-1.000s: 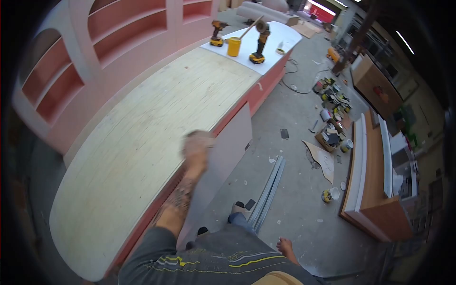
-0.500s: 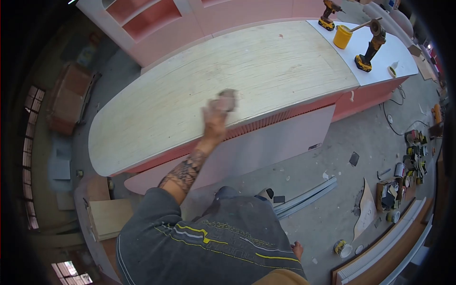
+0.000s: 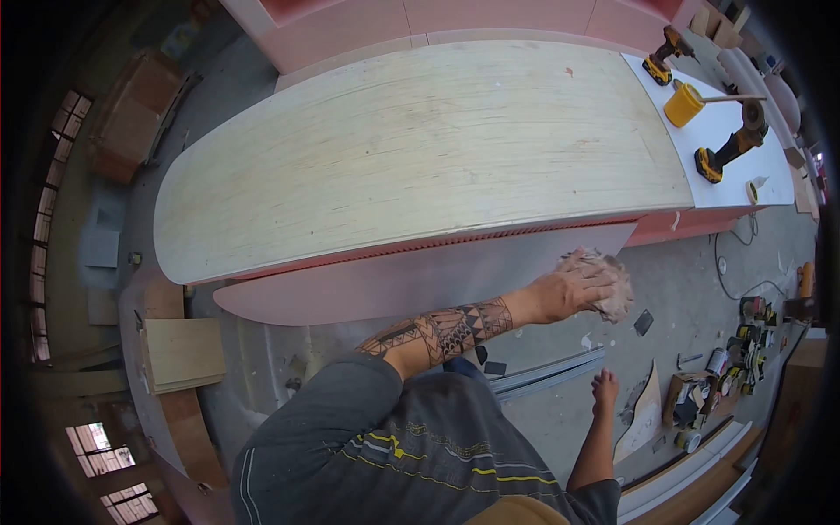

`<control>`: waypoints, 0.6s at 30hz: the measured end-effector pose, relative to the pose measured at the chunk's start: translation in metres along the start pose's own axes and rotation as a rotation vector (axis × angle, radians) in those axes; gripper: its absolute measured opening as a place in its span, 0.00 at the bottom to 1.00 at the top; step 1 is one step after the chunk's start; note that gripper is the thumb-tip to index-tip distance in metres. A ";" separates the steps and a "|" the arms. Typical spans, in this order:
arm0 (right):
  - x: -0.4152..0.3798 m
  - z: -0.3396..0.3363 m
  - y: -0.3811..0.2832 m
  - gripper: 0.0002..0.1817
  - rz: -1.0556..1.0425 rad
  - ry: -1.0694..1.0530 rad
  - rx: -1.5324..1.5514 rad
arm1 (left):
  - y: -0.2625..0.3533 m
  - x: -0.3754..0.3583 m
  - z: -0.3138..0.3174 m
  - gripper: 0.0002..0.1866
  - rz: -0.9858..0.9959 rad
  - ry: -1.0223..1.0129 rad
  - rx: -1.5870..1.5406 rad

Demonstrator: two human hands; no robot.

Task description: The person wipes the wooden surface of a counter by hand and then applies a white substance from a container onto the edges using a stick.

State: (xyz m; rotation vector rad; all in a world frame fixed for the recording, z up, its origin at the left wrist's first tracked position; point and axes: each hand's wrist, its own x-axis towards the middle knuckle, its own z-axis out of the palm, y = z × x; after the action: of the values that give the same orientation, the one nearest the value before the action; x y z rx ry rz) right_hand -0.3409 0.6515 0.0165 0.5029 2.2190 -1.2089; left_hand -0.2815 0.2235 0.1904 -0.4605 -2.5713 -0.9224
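My left hand, at the end of a tattooed forearm, grips a crumpled, pale greyish-pink rag. Hand and rag are in the air past the front edge of the long counter, before a smooth pinkish panel that stands against the counter's side. The pale wooden countertop has a rounded left end and shows grain lines and a few small marks. Low on the right, beside my body, my right hand hangs with its fingers curled in; nothing shows in it.
At the counter's right end, a white sheet bears a drill, a yellow pot with a stick across it, and a cordless grinder. Metal profiles and a box of supplies lie on the floor.
My left hand has swung from over the countertop to the right and towards me, off its front edge, rag still in it. My right forearm has come into view. The camera view has shifted.
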 end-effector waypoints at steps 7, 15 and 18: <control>-0.044 0.152 -0.250 0.26 -0.816 0.268 -0.092 | -0.086 -0.048 -0.105 0.30 -0.483 -0.094 0.334; -0.066 0.348 -0.409 0.27 -1.178 0.221 -0.360 | -0.166 -0.094 -0.181 0.32 -0.294 -0.281 0.292; -0.074 0.385 -0.427 0.33 -1.028 0.282 -0.450 | -0.248 -0.125 -0.252 0.32 -0.378 -0.181 0.415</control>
State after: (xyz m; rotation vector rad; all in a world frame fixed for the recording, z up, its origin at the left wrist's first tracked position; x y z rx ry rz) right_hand -0.4109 0.0966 0.1675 -0.7958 2.9870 -1.0155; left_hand -0.2178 -0.1459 0.1832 0.0675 -2.9726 -0.4416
